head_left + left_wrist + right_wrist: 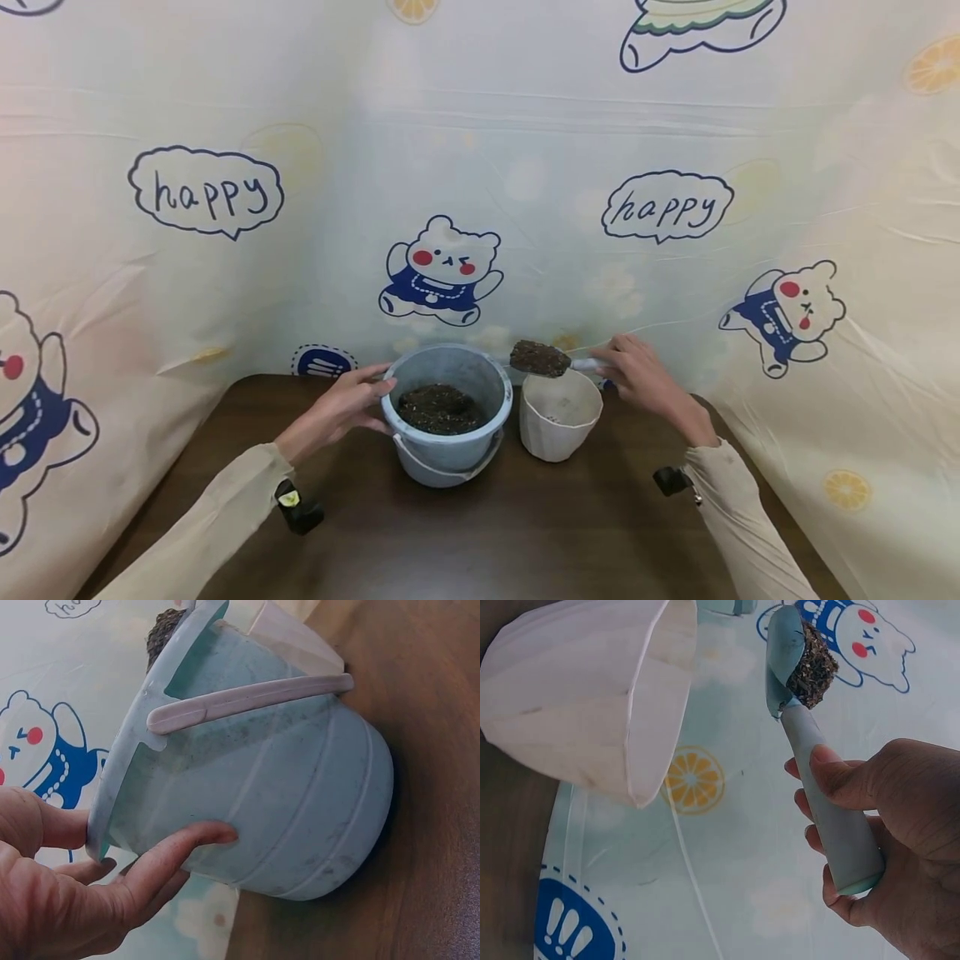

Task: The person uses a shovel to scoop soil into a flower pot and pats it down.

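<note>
A light blue bucket point(442, 454) stands on the table with dark soil point(438, 410) inside. At its left rim my left hand point(341, 412) grips the edge, the thumb on top and the fingers along the outer wall, as the left wrist view shows. My right hand point(643, 377) holds a small trowel point(829, 802) by its pale handle. Dark soil point(814, 667) is heaped on the trowel's blue blade. In the head view the loaded blade hangs over the rim of a white faceted pot point(555, 429), just right of the bucket. Some specks lie inside the pot.
The dark brown table point(480, 550) extends in front of the bucket and pot. Close behind them hangs a patterned cloth point(555, 275) with bears and lettering. The bucket's carrying handle point(247, 703) is folded down against its near side.
</note>
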### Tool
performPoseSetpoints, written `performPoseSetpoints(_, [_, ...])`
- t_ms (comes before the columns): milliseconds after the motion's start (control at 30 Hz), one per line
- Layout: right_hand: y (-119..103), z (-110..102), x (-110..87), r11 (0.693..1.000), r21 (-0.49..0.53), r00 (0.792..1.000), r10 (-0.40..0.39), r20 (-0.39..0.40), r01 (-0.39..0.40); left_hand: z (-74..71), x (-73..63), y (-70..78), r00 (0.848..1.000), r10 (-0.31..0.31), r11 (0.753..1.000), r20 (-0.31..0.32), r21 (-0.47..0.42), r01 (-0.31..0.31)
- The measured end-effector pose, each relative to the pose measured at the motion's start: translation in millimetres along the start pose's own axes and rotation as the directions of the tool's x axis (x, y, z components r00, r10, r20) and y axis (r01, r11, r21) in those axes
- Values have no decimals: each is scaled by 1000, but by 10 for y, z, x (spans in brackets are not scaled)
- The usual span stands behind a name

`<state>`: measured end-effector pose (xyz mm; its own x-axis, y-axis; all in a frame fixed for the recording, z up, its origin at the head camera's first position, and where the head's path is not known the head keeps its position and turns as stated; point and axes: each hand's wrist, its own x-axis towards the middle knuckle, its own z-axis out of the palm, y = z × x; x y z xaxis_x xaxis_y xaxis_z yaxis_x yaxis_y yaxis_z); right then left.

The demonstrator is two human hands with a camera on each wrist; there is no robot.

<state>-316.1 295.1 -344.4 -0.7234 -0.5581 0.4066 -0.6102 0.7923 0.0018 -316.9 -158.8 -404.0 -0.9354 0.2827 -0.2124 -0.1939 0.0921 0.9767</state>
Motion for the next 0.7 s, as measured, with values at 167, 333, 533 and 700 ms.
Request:
performPoseSetpoints(167, [75, -30, -81, 1000, -23, 999, -6, -35, 5, -4, 13, 0, 1000, 6, 1000, 17, 4, -6])
performPoseSetpoints(333, [115, -36, -125, 1000, -22, 999, 14, -33, -15, -37, 14, 10, 1000, 11, 1000, 23, 8, -11])
performPoseSetpoints(533, [177, -8, -189, 998, -20, 999, 52, -8, -52, -47, 22, 16, 999, 10, 1000, 33, 18, -10])
performPoseSetpoints(700, [242, 3, -246, 998, -22, 998, 60, 9, -60, -54, 28, 0, 999, 8, 1000, 39, 23, -9])
